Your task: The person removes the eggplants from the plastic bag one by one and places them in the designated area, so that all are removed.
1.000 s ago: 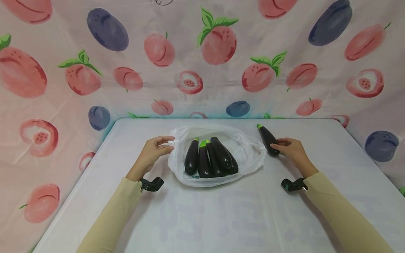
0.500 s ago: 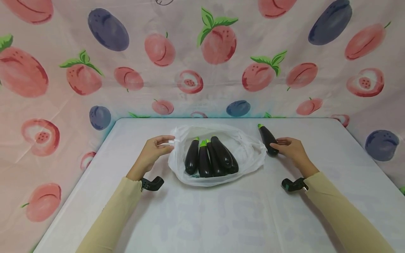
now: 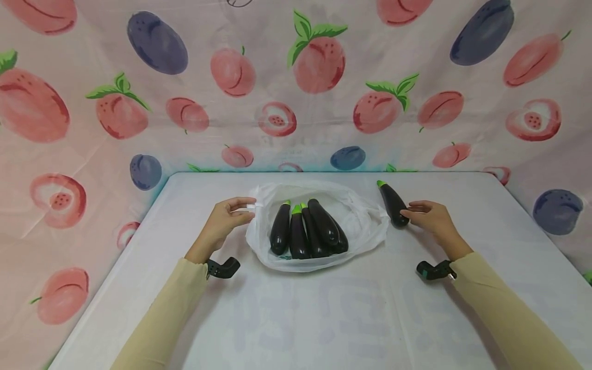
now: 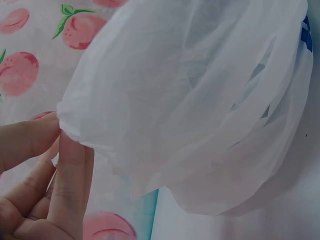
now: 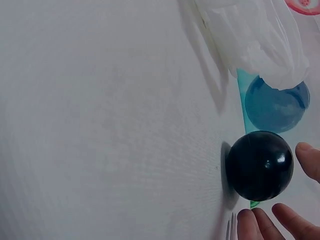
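A white plastic bag (image 3: 314, 265) lies with its mouth spread, and several dark eggplants (image 3: 299, 239) with green caps rest inside it. At its left edge my left hand (image 3: 219, 223) pinches the plastic between thumb and fingers; the left wrist view shows the bag (image 4: 165, 100) stretched from those fingertips. Right of the bag, a single eggplant (image 3: 392, 203) lies on the table, green tip pointing away. My right hand (image 3: 432, 221) is beside its thick end. In the right wrist view, the thumb (image 5: 311, 161) and fingers stand apart around that eggplant's round end (image 5: 260, 166), with a gap visible.
A white-covered table (image 3: 314, 318) spreads beneath everything. Behind it hangs a fruit-printed cloth (image 3: 319, 123), which also runs along the left and right sides. Black wrist cameras (image 3: 223, 268) are strapped under both sleeves.
My right hand has shifted slightly right and its fingers have come off the lone eggplant, which stays in nearly the same place. The left hand and bag hold still.
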`<state>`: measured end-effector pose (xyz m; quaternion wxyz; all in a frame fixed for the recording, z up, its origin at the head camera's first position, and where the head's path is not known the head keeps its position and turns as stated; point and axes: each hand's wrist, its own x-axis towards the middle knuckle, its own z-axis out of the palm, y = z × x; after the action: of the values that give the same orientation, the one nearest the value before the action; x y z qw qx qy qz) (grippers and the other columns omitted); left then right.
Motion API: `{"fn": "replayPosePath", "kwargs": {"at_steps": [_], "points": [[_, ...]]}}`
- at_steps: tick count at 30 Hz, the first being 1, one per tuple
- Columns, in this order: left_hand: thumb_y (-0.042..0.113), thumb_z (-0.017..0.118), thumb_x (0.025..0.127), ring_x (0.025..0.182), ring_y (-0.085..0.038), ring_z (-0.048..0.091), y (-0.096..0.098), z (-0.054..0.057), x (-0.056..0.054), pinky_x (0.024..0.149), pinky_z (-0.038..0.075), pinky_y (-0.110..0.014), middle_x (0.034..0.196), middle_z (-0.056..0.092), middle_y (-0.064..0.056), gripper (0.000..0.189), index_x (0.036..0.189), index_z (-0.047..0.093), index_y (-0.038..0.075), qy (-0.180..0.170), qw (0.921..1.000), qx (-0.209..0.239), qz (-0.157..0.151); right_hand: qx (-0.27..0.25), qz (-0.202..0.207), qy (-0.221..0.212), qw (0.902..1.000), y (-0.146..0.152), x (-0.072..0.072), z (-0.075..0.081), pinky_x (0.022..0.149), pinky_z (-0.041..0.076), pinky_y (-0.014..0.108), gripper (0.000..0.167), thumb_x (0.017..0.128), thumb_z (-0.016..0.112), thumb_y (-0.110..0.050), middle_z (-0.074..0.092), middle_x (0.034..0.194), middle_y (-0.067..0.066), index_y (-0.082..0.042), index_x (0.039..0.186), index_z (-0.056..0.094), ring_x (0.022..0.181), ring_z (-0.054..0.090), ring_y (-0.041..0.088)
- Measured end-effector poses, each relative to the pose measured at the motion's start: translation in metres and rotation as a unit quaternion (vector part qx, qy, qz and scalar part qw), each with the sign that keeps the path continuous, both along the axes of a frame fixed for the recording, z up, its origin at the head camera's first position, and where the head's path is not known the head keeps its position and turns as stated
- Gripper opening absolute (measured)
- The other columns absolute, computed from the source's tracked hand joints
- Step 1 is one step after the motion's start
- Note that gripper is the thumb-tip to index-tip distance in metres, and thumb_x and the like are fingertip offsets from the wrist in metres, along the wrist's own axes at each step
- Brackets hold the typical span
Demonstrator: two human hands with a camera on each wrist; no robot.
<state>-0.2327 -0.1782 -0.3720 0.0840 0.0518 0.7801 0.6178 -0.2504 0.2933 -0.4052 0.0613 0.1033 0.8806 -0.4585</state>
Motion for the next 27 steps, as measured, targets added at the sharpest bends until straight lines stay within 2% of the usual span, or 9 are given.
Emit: {"fn": "replayPosePath", "kwargs": {"at_steps": [10, 12, 14, 17, 19, 21, 23, 24, 27], "points": [[0.007, 0.065, 0.087, 0.090, -0.001, 0.062, 0.000, 0.000, -0.001, 0.080, 0.051, -0.014, 0.129, 0.051, -0.020, 0.045, 0.130, 0.052, 0.000, -0.001, 1.0000, -0.008, 0.003, 0.001, 0.013, 0.021, 0.9997, 0.006, 0.001, 0.003, 0.105, 0.037, 0.051, 0.073, 0.086, 0.064, -0.044, 0.046, 0.138, 0.025, 0.002, 0.138, 0.042, 0.126, 0.044, 0.037], [0.007, 0.064, 0.088, 0.090, -0.001, 0.062, 0.000, 0.000, -0.001, 0.081, 0.051, -0.014, 0.129, 0.051, -0.020, 0.045, 0.130, 0.051, 0.000, 0.000, 1.0000, -0.007, 0.002, 0.012, 0.017, 0.034, 0.9992, 0.008, 0.002, 0.006, 0.103, 0.041, 0.045, 0.072, 0.086, 0.064, -0.045, 0.047, 0.137, 0.024, 0.001, 0.137, 0.044, 0.120, 0.051, 0.026], [0.007, 0.064, 0.088, 0.089, 0.000, 0.062, -0.001, 0.001, 0.000, 0.080, 0.051, -0.014, 0.129, 0.051, -0.019, 0.045, 0.131, 0.051, 0.000, 0.000, 1.0000, -0.004, 0.001, 0.023, 0.023, 0.054, 0.9980, 0.010, 0.003, 0.010, 0.096, 0.046, 0.031, 0.069, 0.086, 0.065, -0.044, 0.050, 0.135, 0.024, 0.000, 0.136, 0.046, 0.106, 0.057, 0.007], [0.007, 0.064, 0.088, 0.088, 0.001, 0.062, -0.001, 0.001, 0.001, 0.080, 0.051, -0.014, 0.128, 0.051, -0.019, 0.046, 0.131, 0.051, -0.001, 0.001, 1.0000, 0.002, 0.000, 0.042, 0.037, 0.074, 0.9957, 0.013, 0.004, 0.017, 0.082, 0.045, 0.012, 0.065, 0.086, 0.065, -0.043, 0.052, 0.132, 0.024, -0.002, 0.134, 0.049, 0.085, 0.048, -0.020], [0.008, 0.064, 0.088, 0.088, 0.000, 0.063, -0.001, 0.001, 0.001, 0.080, 0.051, -0.014, 0.127, 0.052, -0.018, 0.046, 0.131, 0.051, -0.001, 0.003, 1.0000, 0.006, -0.001, 0.041, 0.052, 0.077, 0.9948, 0.014, 0.005, 0.023, 0.087, 0.048, 0.017, 0.065, 0.087, 0.064, -0.041, 0.052, 0.132, 0.025, -0.001, 0.135, 0.048, 0.080, 0.044, -0.025], [0.008, 0.064, 0.088, 0.088, 0.000, 0.063, -0.002, 0.001, 0.001, 0.079, 0.051, -0.014, 0.125, 0.053, -0.018, 0.046, 0.131, 0.050, -0.002, 0.007, 0.9999, 0.010, -0.003, 0.039, 0.067, 0.071, 0.9944, 0.015, 0.006, 0.029, 0.098, 0.048, 0.031, 0.066, 0.088, 0.063, -0.042, 0.050, 0.133, 0.026, -0.001, 0.137, 0.045, 0.080, 0.043, -0.026], [0.009, 0.064, 0.088, 0.088, 0.000, 0.063, -0.002, 0.001, 0.001, 0.079, 0.051, -0.015, 0.124, 0.054, -0.017, 0.046, 0.131, 0.050, -0.003, 0.010, 0.9998, 0.013, -0.005, 0.038, 0.087, 0.061, 0.9936, 0.016, 0.007, 0.036, 0.104, 0.042, 0.046, 0.067, 0.089, 0.061, -0.041, 0.049, 0.135, 0.025, -0.001, 0.139, 0.042, 0.081, 0.043, -0.025], [0.008, 0.064, 0.088, 0.088, 0.001, 0.063, -0.002, 0.001, 0.001, 0.079, 0.051, -0.015, 0.124, 0.054, -0.017, 0.046, 0.131, 0.050, -0.003, 0.011, 0.9999, 0.012, -0.005, 0.034, 0.098, 0.058, 0.9929, 0.016, 0.006, 0.040, 0.104, 0.040, 0.047, 0.066, 0.090, 0.060, -0.039, 0.048, 0.135, 0.026, -0.001, 0.140, 0.040, 0.082, 0.044, -0.026], [0.007, 0.064, 0.088, 0.088, 0.001, 0.063, -0.003, 0.001, 0.001, 0.079, 0.051, -0.014, 0.124, 0.054, -0.017, 0.046, 0.131, 0.050, -0.002, 0.011, 0.9999, 0.009, -0.005, 0.029, 0.134, 0.045, 0.9896, 0.017, 0.004, 0.049, 0.097, 0.049, 0.031, 0.065, 0.092, 0.057, -0.038, 0.047, 0.136, 0.027, -0.001, 0.141, 0.037, 0.084, 0.048, -0.025]]}}
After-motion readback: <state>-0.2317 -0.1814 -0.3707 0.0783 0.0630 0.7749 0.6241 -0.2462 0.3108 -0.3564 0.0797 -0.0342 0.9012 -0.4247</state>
